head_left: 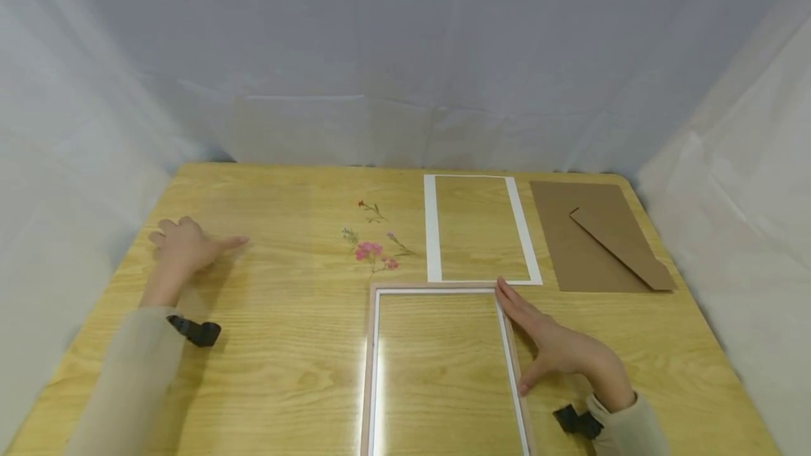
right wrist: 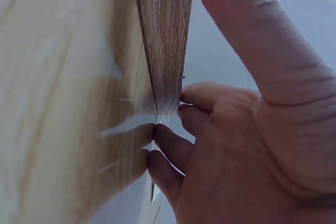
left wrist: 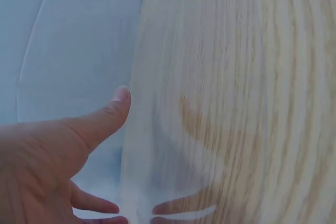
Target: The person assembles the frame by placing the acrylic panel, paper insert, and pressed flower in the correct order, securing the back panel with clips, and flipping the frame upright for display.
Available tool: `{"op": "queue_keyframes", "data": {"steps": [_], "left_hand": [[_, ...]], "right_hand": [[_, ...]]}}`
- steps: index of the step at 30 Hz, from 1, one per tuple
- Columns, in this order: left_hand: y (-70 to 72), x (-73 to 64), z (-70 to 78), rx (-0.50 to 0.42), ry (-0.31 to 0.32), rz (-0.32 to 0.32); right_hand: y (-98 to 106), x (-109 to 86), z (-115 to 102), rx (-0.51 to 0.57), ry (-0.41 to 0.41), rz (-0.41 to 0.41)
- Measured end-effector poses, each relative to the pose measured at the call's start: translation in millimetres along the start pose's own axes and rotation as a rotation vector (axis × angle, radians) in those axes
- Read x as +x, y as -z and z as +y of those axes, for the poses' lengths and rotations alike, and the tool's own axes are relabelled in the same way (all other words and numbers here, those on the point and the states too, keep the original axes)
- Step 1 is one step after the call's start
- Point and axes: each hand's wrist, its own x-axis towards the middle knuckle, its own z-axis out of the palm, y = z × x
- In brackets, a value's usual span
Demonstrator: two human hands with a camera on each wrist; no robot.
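Note:
My left hand (head_left: 184,248) is at the table's left side, fingers spread and thumb pointing right, holding nothing. Near it a faint, paler area with a straight edge looks like a clear sheet (head_left: 272,231) on the table. In the left wrist view, the left hand (left wrist: 47,161) shows above its reflection. My right hand (head_left: 557,347) touches the outer right side of a light wooden picture frame (head_left: 437,286), fingertips at its far right corner, thumb lower down. Seen by the right wrist, the thumb (right wrist: 247,30) lies along the frame's wooden edge (right wrist: 167,40).
Pressed flowers, pink (head_left: 369,251) and red (head_left: 362,203), lie beyond the frame. A white mat border (head_left: 433,231) lies right of them. Farther right is a brown backing board (head_left: 589,266) with a stand leg (head_left: 624,252). White curtains (head_left: 405,55) surround the wooden table.

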Motion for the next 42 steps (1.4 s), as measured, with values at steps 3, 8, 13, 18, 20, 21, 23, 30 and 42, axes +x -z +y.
{"op": "queue_keyframes", "data": {"steps": [3, 8, 13, 18, 20, 21, 23, 30, 42], "left_hand": [[0.5, 3.0, -1.3, 0.011, 0.037, -0.026], [0.0, 7.4, -1.7, 0.011, 0.088, -0.054], [3.7, 11.7, -2.9, -0.002, 0.081, -0.106], [6.3, 15.3, -4.2, 0.001, 0.086, -0.143], [6.5, 16.4, -4.8, 0.006, 0.097, -0.157], [6.5, 16.8, -5.4, 0.010, 0.103, -0.161], [6.7, 16.8, -6.5, 0.008, 0.106, -0.165], [7.4, 13.4, -27.3, -0.164, 0.053, -0.066], [14.2, 6.7, -64.7, -0.779, -0.007, -0.178]], "right_hand": [[0, 0.6, 0, 0.005, 0.002, 0.001], [-1, 0.1, 1, 0.015, -0.001, 0.002], [-1, -0.1, 1, 0.010, 0.006, 0.007], [-1, 0.4, 1, 0.017, 0.006, 0.007], [-1, 0.8, 1, 0.025, 0.007, 0.004], [-1, 0.9, 1, 0.027, 0.008, 0.002], [-1, 0.9, 1, 0.029, 0.008, -0.001], [0, 0.1, -1, 0.022, 0.001, 0.001], [0, 0.2, -2, 0.034, -0.002, -0.007]]}}
